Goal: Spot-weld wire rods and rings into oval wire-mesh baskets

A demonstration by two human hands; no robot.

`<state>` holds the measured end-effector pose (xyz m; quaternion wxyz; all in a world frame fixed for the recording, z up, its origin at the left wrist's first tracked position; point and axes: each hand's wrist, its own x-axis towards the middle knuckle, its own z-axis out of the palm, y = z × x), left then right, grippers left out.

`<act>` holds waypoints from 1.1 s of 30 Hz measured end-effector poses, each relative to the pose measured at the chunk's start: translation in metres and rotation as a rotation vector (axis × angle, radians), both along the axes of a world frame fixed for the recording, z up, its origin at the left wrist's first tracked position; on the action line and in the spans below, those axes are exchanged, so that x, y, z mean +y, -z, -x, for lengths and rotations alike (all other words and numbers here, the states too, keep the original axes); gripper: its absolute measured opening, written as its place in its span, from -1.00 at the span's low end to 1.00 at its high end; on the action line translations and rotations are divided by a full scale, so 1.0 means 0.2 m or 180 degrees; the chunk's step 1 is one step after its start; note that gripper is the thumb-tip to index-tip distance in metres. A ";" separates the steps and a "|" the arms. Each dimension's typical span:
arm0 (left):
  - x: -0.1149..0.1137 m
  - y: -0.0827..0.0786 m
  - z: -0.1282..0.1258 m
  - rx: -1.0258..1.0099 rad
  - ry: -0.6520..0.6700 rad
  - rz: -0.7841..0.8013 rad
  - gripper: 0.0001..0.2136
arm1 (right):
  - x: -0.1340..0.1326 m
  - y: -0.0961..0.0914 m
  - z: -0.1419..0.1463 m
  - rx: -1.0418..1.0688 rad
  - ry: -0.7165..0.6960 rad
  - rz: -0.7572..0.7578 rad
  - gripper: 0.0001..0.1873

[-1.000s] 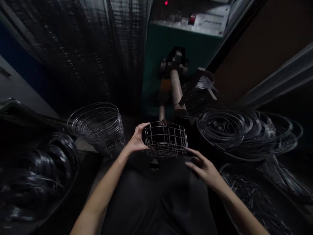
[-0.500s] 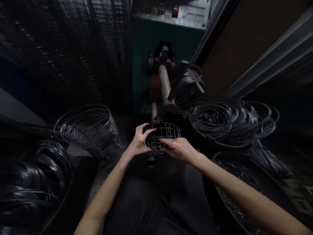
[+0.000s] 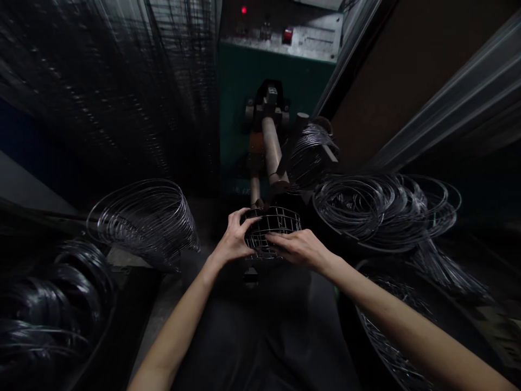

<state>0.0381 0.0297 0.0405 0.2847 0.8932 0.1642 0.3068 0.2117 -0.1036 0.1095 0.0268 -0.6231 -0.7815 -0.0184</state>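
Note:
A small round wire basket [image 3: 280, 221] of metal mesh is between my hands, close below the machine's lower arm. My left hand [image 3: 235, 236] grips its left side, thumb and fingers spread around the rim and wall. Against the near right wall lies my right hand [image 3: 299, 246], its fingers pressed together on the wires; what its fingertips pinch is too dark to make out. The spot-welding-type machine [image 3: 273, 149] stands straight ahead, with a thick metal upper arm over a thinner lower one.
Wire rings hang in a coil [image 3: 146, 217] on the left, and more fill a container [image 3: 52, 304] at lower left. To the right, a tub [image 3: 354, 236] carries wire rings; below it another tub [image 3: 378, 347] holds short wire pieces. A control panel [image 3: 313, 38] tops the green machine.
The view has tilted slightly, so the machine and coils sit lower and a red light shows on the panel. Both hands keep their places on the basket.

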 end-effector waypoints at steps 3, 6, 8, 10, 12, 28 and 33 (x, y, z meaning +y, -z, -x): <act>0.01 -0.01 0.00 0.0013 -0.0016 0.0012 -0.22 | 0.02 0.00 -0.01 0.0271 0.0060 -0.0011 -0.62; 0.04 -0.01 -0.01 0.0052 -0.0042 0.0056 -0.19 | 0.04 -0.01 -0.02 0.0399 0.0092 -0.0042 -0.61; 0.05 -0.01 -0.02 0.0075 -0.0046 0.0082 -0.18 | 0.05 -0.01 -0.03 0.0347 0.0099 -0.0017 -0.60; 0.07 -0.02 -0.02 0.0089 -0.0050 0.0100 -0.18 | 0.07 -0.01 -0.04 0.0304 0.0095 0.0030 -0.61; 0.09 -0.03 -0.03 0.0056 -0.0034 0.0098 -0.18 | 0.07 -0.01 -0.04 0.0331 0.0100 0.0041 -0.62; 0.25 -0.08 -0.11 0.0226 -0.0180 0.0326 -0.16 | 0.16 0.05 -0.06 0.0691 0.0741 -0.0381 -0.70; 0.27 -0.07 -0.11 0.0191 -0.0183 0.0290 -0.16 | 0.14 0.11 -0.08 0.0915 0.0973 -0.0989 -0.77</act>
